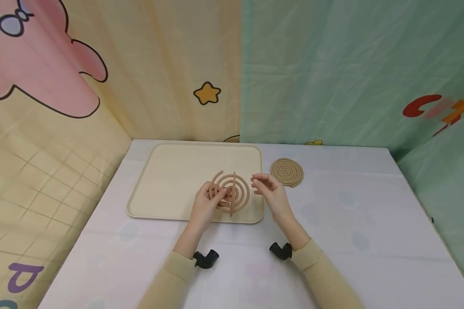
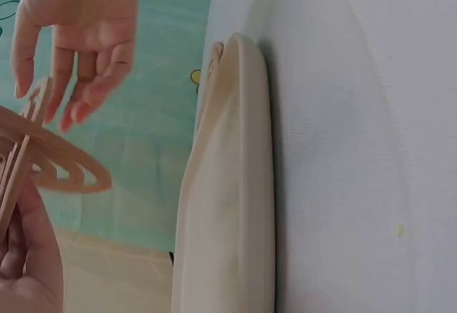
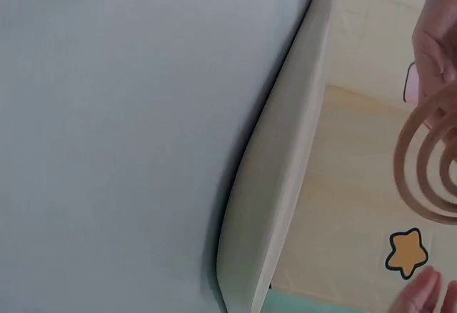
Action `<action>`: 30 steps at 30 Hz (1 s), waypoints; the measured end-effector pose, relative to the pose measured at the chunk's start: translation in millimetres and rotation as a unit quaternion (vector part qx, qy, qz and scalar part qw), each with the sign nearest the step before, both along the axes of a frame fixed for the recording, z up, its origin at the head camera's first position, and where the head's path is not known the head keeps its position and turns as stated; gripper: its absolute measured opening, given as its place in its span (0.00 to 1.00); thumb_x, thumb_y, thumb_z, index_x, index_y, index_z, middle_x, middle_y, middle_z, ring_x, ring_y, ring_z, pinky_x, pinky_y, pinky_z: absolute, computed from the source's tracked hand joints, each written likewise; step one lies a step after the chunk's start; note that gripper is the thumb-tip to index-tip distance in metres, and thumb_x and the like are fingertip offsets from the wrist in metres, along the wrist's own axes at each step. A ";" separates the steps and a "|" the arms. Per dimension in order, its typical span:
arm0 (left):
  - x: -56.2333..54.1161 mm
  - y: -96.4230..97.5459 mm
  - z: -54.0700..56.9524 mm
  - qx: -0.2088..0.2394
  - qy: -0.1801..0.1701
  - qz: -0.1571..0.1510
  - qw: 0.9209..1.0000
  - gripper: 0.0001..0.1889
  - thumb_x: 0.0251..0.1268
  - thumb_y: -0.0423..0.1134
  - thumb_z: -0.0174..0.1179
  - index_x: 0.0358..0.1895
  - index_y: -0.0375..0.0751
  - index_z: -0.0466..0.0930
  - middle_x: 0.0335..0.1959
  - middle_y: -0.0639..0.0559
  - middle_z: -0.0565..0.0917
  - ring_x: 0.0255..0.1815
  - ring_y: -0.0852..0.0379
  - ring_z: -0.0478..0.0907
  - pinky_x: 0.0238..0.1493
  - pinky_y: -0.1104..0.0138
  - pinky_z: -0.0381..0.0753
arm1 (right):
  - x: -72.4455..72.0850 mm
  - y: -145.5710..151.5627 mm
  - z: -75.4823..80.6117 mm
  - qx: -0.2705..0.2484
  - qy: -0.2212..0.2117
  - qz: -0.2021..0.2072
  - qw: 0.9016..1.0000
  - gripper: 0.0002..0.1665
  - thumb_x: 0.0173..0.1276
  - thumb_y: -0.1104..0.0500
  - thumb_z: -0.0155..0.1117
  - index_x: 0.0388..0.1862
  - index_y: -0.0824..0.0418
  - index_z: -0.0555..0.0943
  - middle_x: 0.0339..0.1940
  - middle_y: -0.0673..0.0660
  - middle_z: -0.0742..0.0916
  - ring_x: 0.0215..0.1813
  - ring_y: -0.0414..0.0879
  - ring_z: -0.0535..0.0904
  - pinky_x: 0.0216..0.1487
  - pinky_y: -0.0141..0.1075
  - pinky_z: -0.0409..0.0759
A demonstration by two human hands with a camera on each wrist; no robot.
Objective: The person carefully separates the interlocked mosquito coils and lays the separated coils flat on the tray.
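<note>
Over the tray, the left hand pinched the coil near its left side; the right hand — released, fingers loosely bent — hung just right of it. The coil was brown, its rings spaced apart, one part edge-on across them.

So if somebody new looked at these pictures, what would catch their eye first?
Probably the brown spiral, held up by the left hand over the pale tray, near the middle of the head view. Next, perhaps the flat coil lying on the table just right of the tray. The big pink cartoon figure on the cloth at the upper left stands out too.
</note>
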State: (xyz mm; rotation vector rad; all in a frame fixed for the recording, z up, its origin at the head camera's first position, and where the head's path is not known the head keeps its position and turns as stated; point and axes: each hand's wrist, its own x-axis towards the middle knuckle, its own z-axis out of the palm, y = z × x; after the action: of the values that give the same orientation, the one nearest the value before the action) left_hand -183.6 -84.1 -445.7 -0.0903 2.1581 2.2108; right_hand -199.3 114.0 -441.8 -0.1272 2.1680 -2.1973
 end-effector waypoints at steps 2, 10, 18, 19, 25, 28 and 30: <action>0.3 -1.3 2.3 0.011 -0.015 -0.027 0.999 0.06 0.71 0.32 0.58 0.38 0.35 0.71 0.30 0.56 0.82 0.33 0.64 0.80 0.31 0.73 0.80 | -3.2 3.6 -0.2 0.008 -0.010 0.043 0.999 0.23 0.75 0.56 0.56 0.64 0.66 0.73 0.60 0.60 0.81 0.57 0.45 0.79 0.58 0.41 0.81; 1.5 -8.0 1.4 0.017 -0.061 -0.064 0.996 0.05 0.70 0.29 0.54 0.45 0.33 0.76 0.34 0.53 0.81 0.39 0.60 0.75 0.36 0.72 0.79 | -4.4 7.5 0.7 0.048 -0.031 0.152 0.987 0.26 0.76 0.51 0.55 0.64 0.65 0.75 0.62 0.64 0.81 0.56 0.48 0.81 0.54 0.43 0.83; 0.3 -21.6 -1.2 0.048 -0.101 -0.085 0.990 0.17 0.74 0.31 0.51 0.60 0.25 0.74 0.34 0.59 0.86 0.33 0.68 0.80 0.34 0.76 0.80 | -4.6 7.0 3.5 0.077 -0.046 0.129 0.988 0.19 0.70 0.58 0.63 0.54 0.69 0.81 0.46 0.62 0.89 0.39 0.39 0.86 0.43 0.38 0.87; 0.2 -23.0 -1.3 0.055 -0.106 -0.092 0.989 0.17 0.74 0.32 0.51 0.61 0.25 0.73 0.33 0.59 0.85 0.32 0.68 0.80 0.33 0.76 0.80 | -4.5 6.9 4.1 0.078 -0.048 0.130 0.987 0.19 0.70 0.58 0.64 0.54 0.70 0.81 0.45 0.62 0.89 0.38 0.39 0.86 0.43 0.39 0.87; -0.3 -25.6 -2.2 0.080 -0.117 -0.106 0.984 0.19 0.75 0.31 0.49 0.63 0.24 0.69 0.37 0.58 0.82 0.35 0.67 0.79 0.36 0.76 0.81 | -3.9 6.2 5.2 0.055 -0.068 0.148 0.985 0.19 0.67 0.60 0.67 0.51 0.72 0.81 0.38 0.55 0.91 0.38 0.41 0.87 0.45 0.39 0.87; 0.0 -25.4 -2.8 0.085 -0.123 -0.104 0.983 0.20 0.76 0.32 0.48 0.65 0.25 0.68 0.39 0.57 0.81 0.37 0.67 0.79 0.37 0.76 0.81 | -3.3 5.9 4.9 0.051 -0.086 0.155 0.983 0.19 0.65 0.61 0.68 0.50 0.72 0.80 0.37 0.53 0.90 0.38 0.41 0.87 0.46 0.39 0.86; 0.5 -25.7 -2.9 0.097 -0.125 -0.107 0.982 0.21 0.78 0.34 0.46 0.67 0.26 0.67 0.40 0.58 0.83 0.39 0.68 0.81 0.39 0.77 0.81 | -2.7 5.8 4.8 0.061 -0.094 0.147 0.983 0.17 0.65 0.61 0.68 0.49 0.71 0.81 0.37 0.54 0.91 0.37 0.41 0.87 0.45 0.38 0.86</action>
State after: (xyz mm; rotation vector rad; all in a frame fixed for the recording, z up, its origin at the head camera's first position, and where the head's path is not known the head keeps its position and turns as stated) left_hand -183.1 -109.8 -448.6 -0.1147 1.7290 2.1441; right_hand -202.0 119.8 -437.0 -0.2093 2.0259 -1.8345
